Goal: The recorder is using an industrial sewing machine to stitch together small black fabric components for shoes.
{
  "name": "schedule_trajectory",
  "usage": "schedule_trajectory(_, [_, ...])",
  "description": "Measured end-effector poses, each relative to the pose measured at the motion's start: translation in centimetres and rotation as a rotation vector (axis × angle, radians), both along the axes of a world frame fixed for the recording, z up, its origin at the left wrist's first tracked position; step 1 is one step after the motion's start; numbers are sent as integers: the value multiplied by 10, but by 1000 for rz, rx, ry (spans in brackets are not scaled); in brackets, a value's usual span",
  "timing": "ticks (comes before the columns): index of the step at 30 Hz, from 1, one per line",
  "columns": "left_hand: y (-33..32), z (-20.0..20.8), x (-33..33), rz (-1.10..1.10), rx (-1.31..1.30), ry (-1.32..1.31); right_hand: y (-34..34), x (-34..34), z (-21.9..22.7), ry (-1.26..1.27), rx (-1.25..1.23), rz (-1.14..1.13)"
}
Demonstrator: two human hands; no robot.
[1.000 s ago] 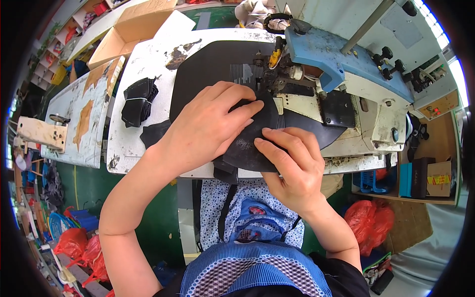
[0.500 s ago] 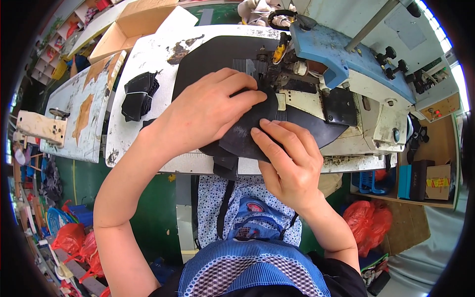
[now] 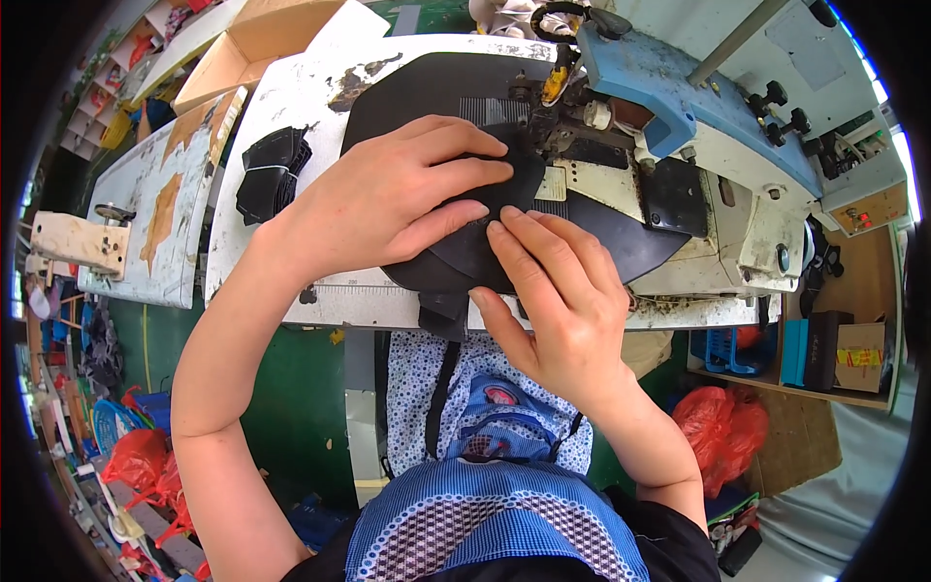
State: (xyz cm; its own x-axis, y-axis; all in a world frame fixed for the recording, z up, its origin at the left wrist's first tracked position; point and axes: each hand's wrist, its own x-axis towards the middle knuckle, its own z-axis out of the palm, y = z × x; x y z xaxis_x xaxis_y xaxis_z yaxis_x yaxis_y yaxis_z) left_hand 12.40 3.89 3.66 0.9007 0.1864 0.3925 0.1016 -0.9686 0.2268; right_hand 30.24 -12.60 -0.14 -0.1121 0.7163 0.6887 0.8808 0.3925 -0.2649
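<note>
The black piece (image 3: 451,258) lies on the black board (image 3: 400,89), in front of the machine (image 3: 645,82) and left of its pale plate (image 3: 611,191). The left hand (image 3: 383,194) is open, palm down, with curved fingers near the head end of the piece and the thumb extended across it. The right hand (image 3: 567,315) is also open: its fingertips rest on the piece, and the thumb stands apart toward the front edge. Neither hand shows a pinch grip. Compared with one second ago, the near edge of the piece sits further back from the table front, exposing more of the ruler (image 3: 354,290); both thumbs are now spread. This suggests that the piece is being guided by flat pressure rather than lifted. Whether the needle is engaged cannot be told. A dark scrap (image 3: 443,313) overhangs the front edge of the white table (image 3: 228,233). A tied bundle (image 3: 271,176) lies beyond the left forearm. Further out are a carton (image 3: 215,76) at upper left and red bags (image 3: 720,432) at lower right.
</note>
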Motion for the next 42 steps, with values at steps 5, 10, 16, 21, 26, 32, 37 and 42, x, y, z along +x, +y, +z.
schedule_trajectory(5, [2, 0, 0, 1, 2, 8, 1, -2, -1, 13, -9, -10])
schedule_trajectory(10, [3, 0, 2, 16, 14, 4, 4, -1, -2, 35, 9, -16])
schedule_trajectory(16, [-2, -3, 7, 67, 69, -52, 7, 3, 0, 46, 15, -26])
schedule_trajectory(21, [-12, -7, 14, 149, 69, -91, 8, 13, 0, 30, 13, -28])
schedule_trajectory(26, [-17, -7, 20, 213, 85, -112, 7, 19, 3, 10, 7, -53])
schedule_trajectory(32, [-7, -12, 19, 239, 71, -109, 10, 19, -2, 12, 11, -36])
schedule_trajectory(37, [9, -11, 18, 221, 99, -104, 15, 19, -1, -13, 21, -28])
schedule_trajectory(42, [28, -12, 18, 203, 93, -111, 20, 17, 4, -51, -22, -38])
